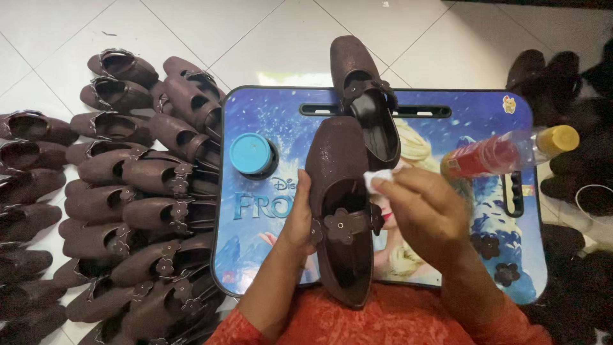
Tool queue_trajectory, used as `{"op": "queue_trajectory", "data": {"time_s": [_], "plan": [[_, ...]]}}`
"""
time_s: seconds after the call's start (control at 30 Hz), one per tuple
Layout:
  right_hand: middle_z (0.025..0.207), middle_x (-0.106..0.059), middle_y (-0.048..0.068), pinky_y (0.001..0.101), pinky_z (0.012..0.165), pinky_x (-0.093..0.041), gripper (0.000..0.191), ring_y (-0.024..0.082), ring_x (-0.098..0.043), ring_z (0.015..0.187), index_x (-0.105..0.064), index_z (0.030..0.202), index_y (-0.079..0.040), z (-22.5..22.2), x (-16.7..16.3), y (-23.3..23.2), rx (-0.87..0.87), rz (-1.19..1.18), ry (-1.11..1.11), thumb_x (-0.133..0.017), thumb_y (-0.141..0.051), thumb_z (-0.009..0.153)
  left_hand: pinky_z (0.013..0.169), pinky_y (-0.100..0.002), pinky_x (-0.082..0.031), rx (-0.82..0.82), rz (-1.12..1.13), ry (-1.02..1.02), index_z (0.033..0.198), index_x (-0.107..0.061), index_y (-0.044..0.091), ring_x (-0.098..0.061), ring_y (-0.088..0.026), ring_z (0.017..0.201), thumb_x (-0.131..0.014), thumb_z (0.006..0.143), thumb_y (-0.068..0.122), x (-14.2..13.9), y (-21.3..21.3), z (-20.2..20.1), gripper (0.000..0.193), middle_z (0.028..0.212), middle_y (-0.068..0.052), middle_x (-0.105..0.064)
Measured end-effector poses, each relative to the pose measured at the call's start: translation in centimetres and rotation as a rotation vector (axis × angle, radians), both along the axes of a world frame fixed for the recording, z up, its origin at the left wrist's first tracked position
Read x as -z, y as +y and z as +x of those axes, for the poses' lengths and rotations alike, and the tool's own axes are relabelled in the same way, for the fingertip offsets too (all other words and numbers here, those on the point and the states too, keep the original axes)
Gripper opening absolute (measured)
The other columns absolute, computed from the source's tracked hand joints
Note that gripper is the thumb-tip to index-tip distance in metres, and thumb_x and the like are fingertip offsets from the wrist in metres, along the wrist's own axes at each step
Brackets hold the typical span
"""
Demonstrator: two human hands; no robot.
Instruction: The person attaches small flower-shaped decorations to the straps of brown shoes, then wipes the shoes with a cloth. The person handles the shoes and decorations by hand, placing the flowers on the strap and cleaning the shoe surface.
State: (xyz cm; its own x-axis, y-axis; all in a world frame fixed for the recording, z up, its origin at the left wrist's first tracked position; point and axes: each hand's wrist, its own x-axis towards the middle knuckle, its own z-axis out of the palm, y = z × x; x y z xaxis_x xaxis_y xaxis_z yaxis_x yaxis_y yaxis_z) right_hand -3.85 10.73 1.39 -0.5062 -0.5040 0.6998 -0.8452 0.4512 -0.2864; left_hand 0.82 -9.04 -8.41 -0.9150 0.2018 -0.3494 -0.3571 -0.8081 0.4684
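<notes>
My left hand (295,220) grips the side of a dark brown flat shoe (337,167) with a flower strap, holding it over a blue picture-printed lap table (447,102). My right hand (426,214) pinches a small white cloth (378,179) against the shoe's inner edge. A second brown shoe (357,70) lies on the table just beyond, toe pointing away.
A round blue-lidded jar (251,154) stands on the table's left part. A clear bottle with red liquid and a yellow cap (511,152) lies on the right. Two loose brown flower pieces (488,246) rest there too. Several brown shoes (121,191) are piled on the tiled floor at left, more dark ones (575,83) at right.
</notes>
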Motion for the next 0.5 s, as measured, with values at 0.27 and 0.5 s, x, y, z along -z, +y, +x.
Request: {"op": "queue_trajectory", "data": {"time_s": [0.27,0.5], "plan": [[0.104,-0.067,0.013,0.0389,0.082,-0.056,0.026,0.03,-0.069,0.097,-0.073,0.112,-0.001,0.02,-0.98,0.03,0.204,0.138,-0.031,-0.07,0.002,0.087,0.099,-0.045,-0.056,0.044,0.146,0.064,0.147,-0.051,0.002,-0.067,-0.028,0.113,-0.034,0.102,0.072,0.19,-0.29,0.28,0.085,0.131,-0.018,-0.065],[0.099,-0.068,0.011,0.0449,0.087,-0.057,0.026,0.034,-0.069,0.098,-0.075,0.107,-0.003,-0.32,-0.72,0.45,0.256,0.336,-0.107,-0.069,0.003,0.082,0.096,-0.044,-0.058,0.047,0.154,0.051,0.147,-0.051,0.001,-0.069,-0.028,0.111,-0.033,0.1,0.075,0.01,-1.06,0.61,0.089,0.13,-0.018,-0.067]]}}
